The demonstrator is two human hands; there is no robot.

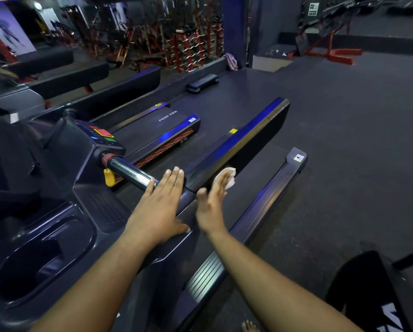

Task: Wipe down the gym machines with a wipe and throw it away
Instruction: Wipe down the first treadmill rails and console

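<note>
I stand at a dark treadmill whose long side handrail (239, 137) runs away from me. My left hand (162, 202) lies flat on top of the near part of this rail, fingers straight, beside a chrome grip bar (128, 172). My right hand (212, 204) is edge-on against the rail's outer side, with straight fingers pressing a white wipe (229, 178) to it. The wipe shows past my fingertips.
The console (102, 134) with red, green and blue buttons sits left of the bar, with a yellow safety clip (109, 177) below it. A second treadmill deck (169, 125) lies beyond. The side foot rail (272, 195) and dark rubber floor (344, 140) are on the right. Weight racks stand at the back.
</note>
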